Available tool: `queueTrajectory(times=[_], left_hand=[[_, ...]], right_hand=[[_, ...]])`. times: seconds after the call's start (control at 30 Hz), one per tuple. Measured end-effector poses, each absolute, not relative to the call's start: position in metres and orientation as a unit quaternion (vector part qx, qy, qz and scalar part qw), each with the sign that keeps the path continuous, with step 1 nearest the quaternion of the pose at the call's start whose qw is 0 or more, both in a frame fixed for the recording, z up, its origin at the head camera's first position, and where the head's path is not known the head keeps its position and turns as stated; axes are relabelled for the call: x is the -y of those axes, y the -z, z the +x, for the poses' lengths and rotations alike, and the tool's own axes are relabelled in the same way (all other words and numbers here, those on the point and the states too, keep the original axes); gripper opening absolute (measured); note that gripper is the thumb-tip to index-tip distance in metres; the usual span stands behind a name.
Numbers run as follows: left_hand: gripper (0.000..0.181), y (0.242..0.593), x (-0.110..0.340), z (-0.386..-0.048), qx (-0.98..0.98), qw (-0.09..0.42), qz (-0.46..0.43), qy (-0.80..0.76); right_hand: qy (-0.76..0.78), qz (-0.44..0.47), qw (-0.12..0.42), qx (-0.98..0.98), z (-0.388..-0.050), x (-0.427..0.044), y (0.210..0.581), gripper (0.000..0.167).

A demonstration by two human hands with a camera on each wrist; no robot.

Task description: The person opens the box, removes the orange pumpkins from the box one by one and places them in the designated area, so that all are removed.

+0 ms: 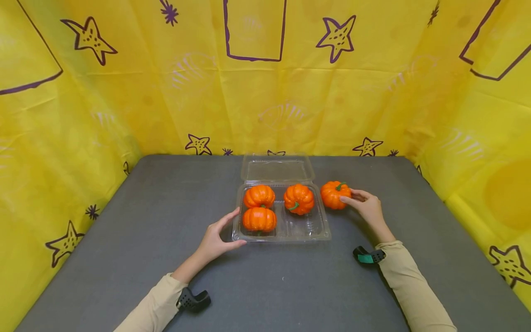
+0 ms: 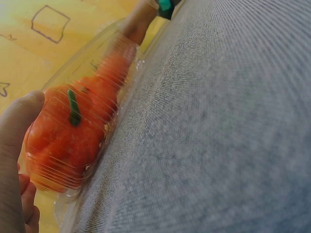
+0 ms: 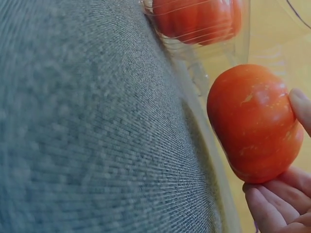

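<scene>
A clear plastic container point(image 1: 282, 239) lies with its lid folded back. Its left compartment holds two orange pumpkins, one behind point(image 1: 259, 196) and one in front point(image 1: 259, 220); a third pumpkin point(image 1: 298, 199) sits at the back of the right compartment. At the container's left side, my left hand point(image 1: 212, 240) is spread, thumb and fingertips touching its edge; the thumb also shows against the clear wall point(image 2: 92, 167) in the left wrist view. My right hand point(image 1: 367, 207) pinches another pumpkin point(image 1: 335, 195) just right of the container, thumb and fingers on opposite sides of it point(image 3: 255, 124).
The container's clear lid point(image 1: 277, 168) extends toward the back edge of the grey table point(image 1: 265, 286). A yellow patterned cloth point(image 1: 265, 101) hangs behind the table and along both sides. Black bands point(image 1: 194, 300) are on both wrists.
</scene>
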State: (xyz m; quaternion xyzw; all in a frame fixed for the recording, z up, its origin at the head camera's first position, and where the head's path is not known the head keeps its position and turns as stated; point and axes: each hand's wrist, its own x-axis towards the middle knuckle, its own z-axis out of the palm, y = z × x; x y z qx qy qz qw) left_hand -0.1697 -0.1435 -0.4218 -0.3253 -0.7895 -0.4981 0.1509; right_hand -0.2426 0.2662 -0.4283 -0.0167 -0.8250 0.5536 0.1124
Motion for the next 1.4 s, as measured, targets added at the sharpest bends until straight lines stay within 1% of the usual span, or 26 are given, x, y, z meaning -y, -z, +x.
queueTrajectory(times=[0.47, 0.83, 1.17, 1.4], left_hand=[[0.072, 0.423, 0.143, -0.169, 0.788, 0.158, -0.328, 0.497], [0.072, 0.422, 0.143, -0.169, 0.79, 0.153, -0.325, 0.497], [0.072, 0.422, 0.143, -0.168, 0.79, 0.141, -0.318, 0.505], [0.071, 0.421, 0.142, -0.168, 0.788, 0.136, -0.316, 0.511]], right_hand=[[-0.546, -0.025, 0.088, 0.833, -0.244, -0.27, 0.432, 0.056], [-0.591, -0.018, 0.068, 0.803, -0.246, -0.278, 0.437, 0.056], [-0.546, -0.02, 0.019, 0.837, -0.244, -0.281, 0.43, 0.061], [-0.528, -0.012, 0.002, 0.849, -0.244, -0.281, 0.426, 0.064]])
